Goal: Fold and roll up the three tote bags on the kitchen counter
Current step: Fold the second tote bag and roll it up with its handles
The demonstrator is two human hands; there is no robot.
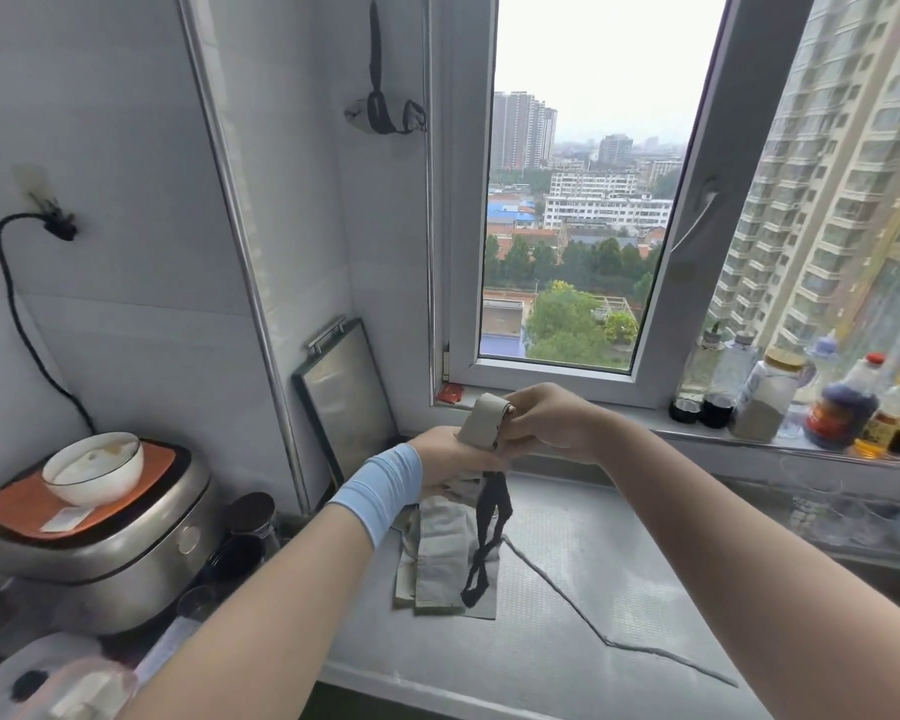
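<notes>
Below the hands a folded tote bag [440, 558] lies flat on the counter [593, 589], its length running toward the window; bare steel spreads rightward; the left hand [448, 457] grips and the right hand [546, 420] pinches a rolled tote bag [481, 420], nearly upright, black straps [484, 537] dangling beneath.

left hand [440, 454]: light-blue wrist band | right hand [546, 423]: bare forearm, no sleeve

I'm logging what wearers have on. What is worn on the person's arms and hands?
A light blue band wraps the wrist just behind the left hand. The right hand and both forearms are bare, with no gloves or long sleeves in view.
</notes>
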